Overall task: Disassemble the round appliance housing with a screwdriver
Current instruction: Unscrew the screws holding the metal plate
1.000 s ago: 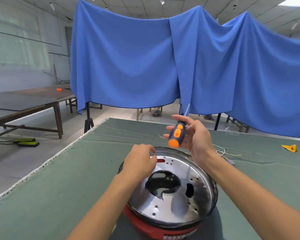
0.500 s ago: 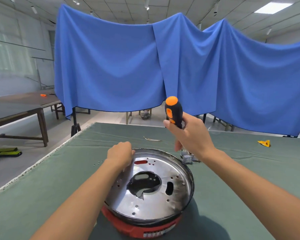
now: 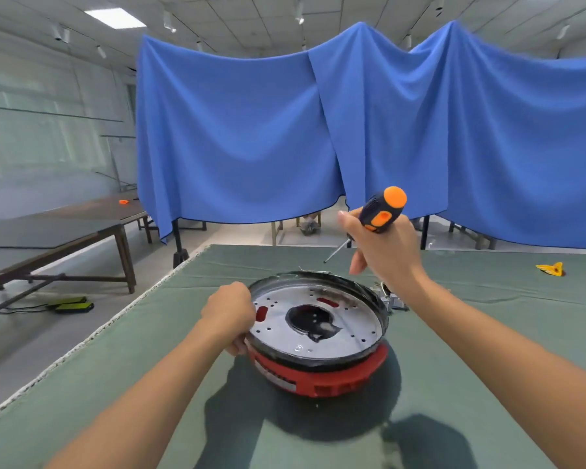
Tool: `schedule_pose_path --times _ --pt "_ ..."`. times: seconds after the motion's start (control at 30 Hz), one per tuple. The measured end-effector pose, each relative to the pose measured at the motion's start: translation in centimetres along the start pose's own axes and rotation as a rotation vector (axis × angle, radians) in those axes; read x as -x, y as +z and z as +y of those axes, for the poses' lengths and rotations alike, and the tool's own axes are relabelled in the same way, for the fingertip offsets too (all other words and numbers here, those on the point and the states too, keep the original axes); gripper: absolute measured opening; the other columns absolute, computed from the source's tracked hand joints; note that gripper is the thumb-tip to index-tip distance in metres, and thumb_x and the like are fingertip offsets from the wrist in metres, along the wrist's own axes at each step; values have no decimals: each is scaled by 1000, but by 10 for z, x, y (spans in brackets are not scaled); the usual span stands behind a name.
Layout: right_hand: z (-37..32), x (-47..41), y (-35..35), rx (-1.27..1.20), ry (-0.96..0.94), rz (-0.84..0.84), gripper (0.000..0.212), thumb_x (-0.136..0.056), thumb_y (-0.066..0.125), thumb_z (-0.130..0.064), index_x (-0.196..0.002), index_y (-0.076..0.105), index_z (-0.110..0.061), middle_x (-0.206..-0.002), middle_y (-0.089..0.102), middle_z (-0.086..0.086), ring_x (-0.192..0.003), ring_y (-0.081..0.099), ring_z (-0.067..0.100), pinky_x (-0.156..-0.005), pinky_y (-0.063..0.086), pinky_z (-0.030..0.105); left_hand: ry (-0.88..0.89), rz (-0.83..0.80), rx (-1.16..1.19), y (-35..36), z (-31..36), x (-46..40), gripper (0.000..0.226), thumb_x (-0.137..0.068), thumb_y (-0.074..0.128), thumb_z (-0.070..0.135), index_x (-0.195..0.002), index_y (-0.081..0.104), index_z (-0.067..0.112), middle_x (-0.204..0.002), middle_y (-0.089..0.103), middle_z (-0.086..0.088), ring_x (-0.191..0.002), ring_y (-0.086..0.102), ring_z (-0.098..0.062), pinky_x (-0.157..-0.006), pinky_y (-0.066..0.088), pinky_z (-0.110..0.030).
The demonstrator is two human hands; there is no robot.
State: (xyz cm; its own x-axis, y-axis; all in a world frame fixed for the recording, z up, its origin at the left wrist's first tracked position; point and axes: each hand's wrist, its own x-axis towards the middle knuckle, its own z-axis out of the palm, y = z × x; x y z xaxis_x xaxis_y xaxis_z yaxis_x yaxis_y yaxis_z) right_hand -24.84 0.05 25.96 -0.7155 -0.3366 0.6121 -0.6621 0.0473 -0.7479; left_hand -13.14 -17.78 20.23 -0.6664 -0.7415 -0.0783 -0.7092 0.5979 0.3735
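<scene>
From the head camera, your left hand [image 3: 229, 313] grips the rim of the round red-based housing with its silver perforated plate [image 3: 318, 330] on the green cloth-covered table [image 3: 487, 333]. Your right hand [image 3: 384, 252] clamps the black-and-orange-handled screwdriver [image 3: 376, 214] above it, tip off any screw. Bring it down misaligned and it could slip and skid across the plate.

Housing [image 3: 318, 333] on counter [image 3: 487, 384], nearer its left edge. Left hand [image 3: 229, 311] at housing's left rim; right hand [image 3: 383, 252] with screwdriver [image 3: 379, 213] above its far rim.

housing [image 3: 318, 336] top unobstructed, left hand [image 3: 229, 313] blocking left rim, small parts [image 3: 391, 299] right
</scene>
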Motion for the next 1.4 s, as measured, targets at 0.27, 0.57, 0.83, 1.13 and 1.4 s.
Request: schedule_pose_path --times 0.27,0.57,0.83,1.13,1.4 --pt "6 -3 1 30 -13 85 44 -84 61 -45 -67 64 -5 -43 56 15 -45 58 27 -69 55 44 19 90 -317 -6 10 4 17 -85 44 16 -67 45 12 -59 57 0 -50 53 -16 -49 35 -22" --pt "27 -23 3 184 -38 146 40 -68 54 -35 -63 52 4 -54 52 20 -56 46 36 -55 46 42 322 135 -103 29 43 -77 45 -88 47 25 -131 40 13 -128 51 -9 -114 47 -29 -86 43 -38" --pt "37 -34 19 266 -112 158 31 -64 54 -32 -52 32 -15 -44 42 -8 -47 34 14 -43 28 26 387 101 -280 55 37 -78 57 -94 38 47 -144 22 25 -138 39 -10 -125 38 -32 -99 34 -43" --pt "29 -31 36 166 -157 87 32 -68 58 -21 -50 32 -18 -41 33 -8 -44 30 11 -39 27 17 432 219 -246 57 40 -61 49 -92 45 28 -137 29 17 -133 42 -10 -122 38 -30 -98 32 -39" --pt "27 -35 47 189 -172 64 41 -74 62 -10 -50 30 -19 -41 32 -8 -45 27 12 -42 27 22 496 204 -180 57 32 -62 38 -95 46 31 -132 50 38 -137 41 -6 -127 33 -27 -102 28 -37"
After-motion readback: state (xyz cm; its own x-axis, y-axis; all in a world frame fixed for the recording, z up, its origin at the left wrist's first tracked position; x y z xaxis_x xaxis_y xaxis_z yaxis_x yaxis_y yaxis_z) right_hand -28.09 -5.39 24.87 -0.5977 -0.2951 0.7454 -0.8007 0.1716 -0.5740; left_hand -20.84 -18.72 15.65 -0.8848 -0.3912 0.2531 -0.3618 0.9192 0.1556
